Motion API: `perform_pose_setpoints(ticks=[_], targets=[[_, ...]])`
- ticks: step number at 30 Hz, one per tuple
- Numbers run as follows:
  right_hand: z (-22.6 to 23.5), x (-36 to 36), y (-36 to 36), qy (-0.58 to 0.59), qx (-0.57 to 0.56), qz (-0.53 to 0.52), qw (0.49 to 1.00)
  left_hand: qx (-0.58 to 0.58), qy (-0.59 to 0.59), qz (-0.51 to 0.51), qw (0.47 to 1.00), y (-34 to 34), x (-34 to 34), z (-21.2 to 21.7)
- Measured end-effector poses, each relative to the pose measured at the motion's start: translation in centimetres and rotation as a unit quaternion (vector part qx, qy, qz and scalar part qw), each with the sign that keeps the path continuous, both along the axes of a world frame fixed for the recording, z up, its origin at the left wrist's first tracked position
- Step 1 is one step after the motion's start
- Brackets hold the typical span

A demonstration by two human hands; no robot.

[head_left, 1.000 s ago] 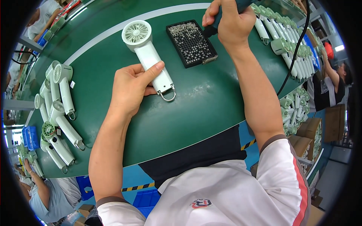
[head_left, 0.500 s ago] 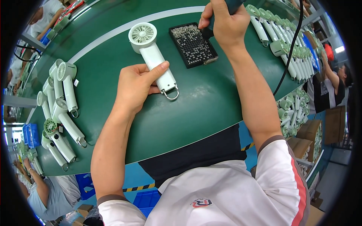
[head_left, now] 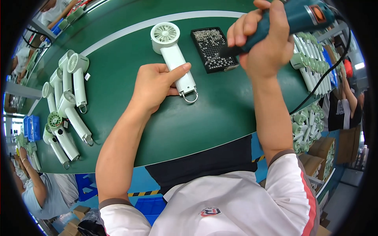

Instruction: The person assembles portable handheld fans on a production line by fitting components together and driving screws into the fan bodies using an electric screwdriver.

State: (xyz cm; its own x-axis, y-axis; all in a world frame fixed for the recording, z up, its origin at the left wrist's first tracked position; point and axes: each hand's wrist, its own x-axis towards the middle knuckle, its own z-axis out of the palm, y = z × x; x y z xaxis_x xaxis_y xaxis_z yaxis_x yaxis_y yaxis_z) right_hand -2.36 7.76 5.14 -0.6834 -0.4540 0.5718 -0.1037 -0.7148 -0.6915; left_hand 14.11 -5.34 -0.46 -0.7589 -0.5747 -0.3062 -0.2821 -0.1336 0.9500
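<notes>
My left hand (head_left: 159, 84) is closed round the handle of a white handheld fan (head_left: 176, 61), thumb on top, against the green tabletop. The fan's round grille points away from me and its metal loop towards me. Held in my right hand (head_left: 269, 43) is a teal electric screwdriver (head_left: 297, 19) with a black nose. Its thin bit slants down to the left, over the near part of a black screw tray (head_left: 202, 43). Small silver screws fill the tray's far end and sit scattered in its holes. Whether the bit carries a screw is too small to tell.
Several similar fans (head_left: 65, 102) lie at the left of the green table (head_left: 189, 129). More fans (head_left: 315, 67) stand in rows at the right, beside the screwdriver's black cable (head_left: 327, 74). Below the right edge is a heap of fan parts (head_left: 307, 128). Other people work nearby.
My right hand has brought the screwdriver down and nearer, so its bit now shows over the tray. The left hand keeps its hold on the fan; the whole view has shifted slightly.
</notes>
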Motion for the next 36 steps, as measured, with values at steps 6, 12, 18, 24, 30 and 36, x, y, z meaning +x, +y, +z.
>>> perform_pose_setpoints(ticks=[6, 12, 18, 24, 30, 36], targets=[[-0.9, 4.0, 0.2, 0.092, -0.009, 0.105, 0.990, 0.007, 0.008, -0.002, 1.000, 0.0, 0.1, 0.2], [-1.3, 4.6, -0.1, 0.116, -0.001, 0.118, 0.986, 0.001, 0.003, -0.009, 1.000, -0.2, 0.2, 0.1], [-1.7, 4.9, -0.4, 0.128, 0.014, 0.108, 0.986, 0.000, 0.012, -0.008, 1.000, -0.1, 0.2, 0.1], [-1.9, 5.1, -0.4, 0.177, 0.065, 0.056, 0.980, 0.000, 0.009, -0.007, 1.000, 0.1, 0.3, 0.4], [-2.1, 5.6, -1.0, 0.194, 0.062, 0.057, 0.977, -0.007, 0.017, -0.006, 1.000, -0.2, 0.2, -0.5], [-1.6, 5.8, -1.4, 0.205, 0.074, 0.072, 0.973, -0.013, 0.021, -0.012, 1.000, -0.5, 0.0, -0.6]])
